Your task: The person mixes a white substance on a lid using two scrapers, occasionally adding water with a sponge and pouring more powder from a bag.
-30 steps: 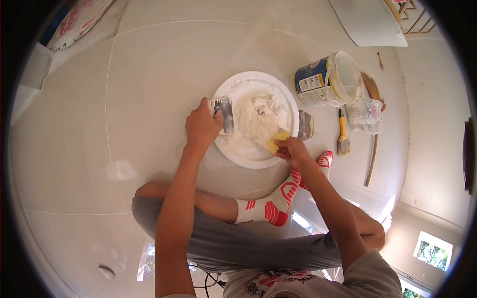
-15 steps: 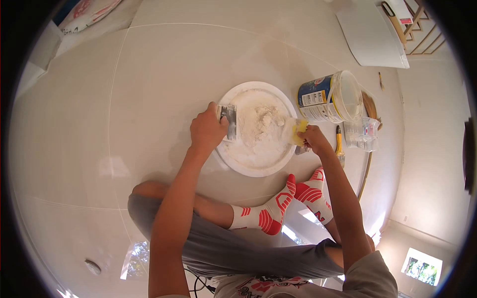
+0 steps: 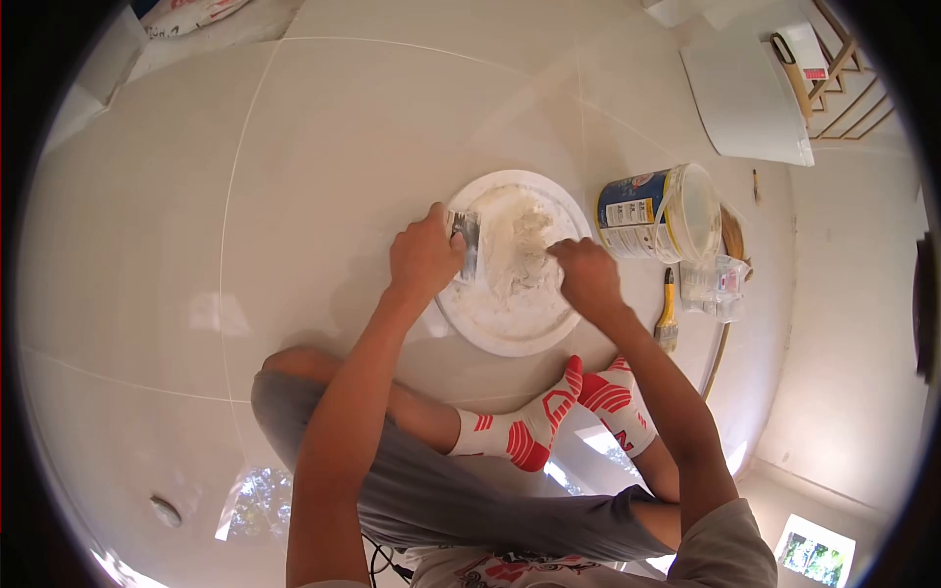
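Observation:
My left hand is closed around a flat metal scraper, whose paste-smeared blade rests at the left side of a round white board. A rough heap of off-white, powdery paste lies near the board's middle, with thinner smears around it. At the board's right side, my right hand is closed, its fingertips close to the paste. The yellowish spreader seen in that hand a moment earlier is now hidden or edge-on under the fingers.
A blue-and-white bucket lies on its side to the right. Near it are a yellow-handled paintbrush and a clear plastic container. My socked foot is just below the board. A white panel lies farther off.
My right hand has moved left and inward over the board, turning so the yellowish spreader no longer shows. My left hand with the scraper stays at the board's left side. The view has shifted slightly.

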Motion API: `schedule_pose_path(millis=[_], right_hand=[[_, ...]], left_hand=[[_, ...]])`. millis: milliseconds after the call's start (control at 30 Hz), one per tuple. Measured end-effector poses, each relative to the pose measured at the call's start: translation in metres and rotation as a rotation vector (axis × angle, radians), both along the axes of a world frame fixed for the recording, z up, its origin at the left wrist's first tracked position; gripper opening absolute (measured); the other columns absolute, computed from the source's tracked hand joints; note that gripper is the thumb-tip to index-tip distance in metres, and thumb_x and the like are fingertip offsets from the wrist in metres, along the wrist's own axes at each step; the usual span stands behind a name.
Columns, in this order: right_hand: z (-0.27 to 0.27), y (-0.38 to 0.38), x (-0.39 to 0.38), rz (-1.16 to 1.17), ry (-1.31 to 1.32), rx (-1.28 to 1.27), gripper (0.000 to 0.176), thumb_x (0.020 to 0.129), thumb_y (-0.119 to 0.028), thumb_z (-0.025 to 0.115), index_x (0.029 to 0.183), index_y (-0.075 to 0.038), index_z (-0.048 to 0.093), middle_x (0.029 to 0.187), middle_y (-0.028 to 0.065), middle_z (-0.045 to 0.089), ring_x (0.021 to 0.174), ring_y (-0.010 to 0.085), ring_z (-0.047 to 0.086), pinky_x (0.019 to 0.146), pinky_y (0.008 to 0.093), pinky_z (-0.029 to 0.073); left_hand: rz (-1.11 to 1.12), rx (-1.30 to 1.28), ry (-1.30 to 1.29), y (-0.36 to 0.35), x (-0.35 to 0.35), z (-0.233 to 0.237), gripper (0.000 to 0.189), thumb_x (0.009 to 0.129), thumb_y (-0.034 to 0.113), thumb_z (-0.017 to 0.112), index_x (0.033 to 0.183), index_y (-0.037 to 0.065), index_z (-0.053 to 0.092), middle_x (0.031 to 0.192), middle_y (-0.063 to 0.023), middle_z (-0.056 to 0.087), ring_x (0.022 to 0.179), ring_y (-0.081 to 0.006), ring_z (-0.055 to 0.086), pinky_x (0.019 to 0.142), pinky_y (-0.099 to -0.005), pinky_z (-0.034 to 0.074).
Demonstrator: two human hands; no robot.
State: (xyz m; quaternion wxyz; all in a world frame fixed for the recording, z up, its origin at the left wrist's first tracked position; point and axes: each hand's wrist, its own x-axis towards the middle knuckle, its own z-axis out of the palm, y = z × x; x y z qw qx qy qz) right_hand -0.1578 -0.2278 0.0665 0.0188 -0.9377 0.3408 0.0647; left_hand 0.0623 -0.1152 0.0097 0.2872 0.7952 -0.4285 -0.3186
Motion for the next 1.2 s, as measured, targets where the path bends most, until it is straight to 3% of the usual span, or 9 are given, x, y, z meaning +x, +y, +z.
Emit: schedule_pose_path(millis=[200,300,433,500,600,800,933,1000,1200], right_hand=[[-0.007,-0.091,-0.004,-0.416,-0.086,0.388,0.031,0.075,-0.008,0.056,0.104,0.002,0.060,0.096,0.0257,0.061,0.091,0.0391,0.059,0.079,0.0417,0.047],[-0.032,-0.114,0.015,-0.303,-0.041,0.244,0.033,0.076,-0.010,0.056,0.106,0.004,0.059,0.097,0.0256,0.061,0.093,0.0386,0.058,0.081,0.0403,0.046],[-0.033,-0.116,0.049,-0.220,-0.032,0.351,0.034,0.076,-0.011,0.057,0.107,0.003,0.059,0.099,0.0249,0.061,0.095,0.0375,0.058,0.082,0.0395,0.045],[-0.038,-0.110,0.058,0.106,-0.085,0.334,0.032,0.080,-0.011,0.060,0.108,0.005,0.058,0.095,0.0236,0.062,0.091,0.0371,0.059,0.080,0.0372,0.045],[-0.017,-0.082,0.073,0.024,0.080,0.455,0.029,0.078,-0.008,0.058,0.105,0.002,0.060,0.099,0.0219,0.062,0.094,0.0371,0.058,0.080,0.0406,0.045],[-0.002,-0.011,0.017,0.452,-0.133,0.024,0.034,0.062,0.007,0.055,0.090,-0.009,0.066,0.086,0.0058,0.064,0.085,0.0253,0.056,0.075,0.0371,0.046],[0.003,-0.045,0.010,0.370,-0.122,0.169,0.034,0.065,0.007,0.057,0.094,-0.008,0.063,0.086,0.0107,0.063,0.083,0.0295,0.056,0.075,0.0386,0.046],[0.007,-0.059,0.033,0.044,-0.084,0.264,0.028,0.071,0.004,0.057,0.097,-0.004,0.061,0.085,0.0181,0.060,0.084,0.0338,0.056,0.075,0.0413,0.045],[-0.030,-0.076,0.106,0.285,-0.001,0.370,0.023,0.076,-0.003,0.058,0.099,-0.003,0.060,0.083,0.0210,0.057,0.085,0.0366,0.055,0.076,0.0429,0.044]], left_hand=[[0.009,-0.019,0.027,-0.001,0.003,0.002,0.025,0.077,0.022,0.060,0.088,0.003,0.048,0.073,-0.0201,0.061,0.073,-0.0382,0.061,0.068,-0.0464,0.048],[0.018,-0.029,0.028,0.001,0.004,-0.002,0.025,0.077,0.022,0.059,0.088,0.002,0.048,0.072,-0.0197,0.061,0.073,-0.0376,0.061,0.067,-0.0460,0.048],[0.007,-0.024,0.005,0.001,0.005,-0.006,0.023,0.076,0.019,0.057,0.089,0.001,0.049,0.072,-0.0184,0.062,0.071,-0.0347,0.062,0.067,-0.0446,0.049],[-0.004,-0.031,-0.002,0.000,0.005,-0.006,0.024,0.076,0.019,0.058,0.089,0.001,0.049,0.072,-0.0186,0.061,0.071,-0.0350,0.062,0.067,-0.0450,0.049],[0.008,-0.038,0.005,0.001,0.006,-0.005,0.024,0.076,0.019,0.058,0.089,0.000,0.049,0.072,-0.0187,0.061,0.071,-0.0353,0.061,0.066,-0.0453,0.048],[0.028,-0.072,0.003,0.000,0.005,-0.010,0.024,0.076,0.018,0.059,0.088,0.000,0.049,0.071,-0.0179,0.061,0.069,-0.0347,0.061,0.065,-0.0443,0.049],[0.005,-0.057,-0.004,0.000,0.004,-0.008,0.023,0.076,0.018,0.059,0.088,0.001,0.049,0.072,-0.0177,0.061,0.069,-0.0345,0.062,0.066,-0.0441,0.049],[0.014,-0.048,0.027,0.000,0.005,-0.006,0.023,0.076,0.019,0.059,0.089,0.002,0.049,0.072,-0.0175,0.062,0.071,-0.0345,0.062,0.066,-0.0440,0.049],[0.008,-0.012,0.020,0.000,0.009,-0.005,0.025,0.076,0.020,0.059,0.090,0.002,0.050,0.075,-0.0175,0.063,0.075,-0.0347,0.062,0.068,-0.0443,0.049]])
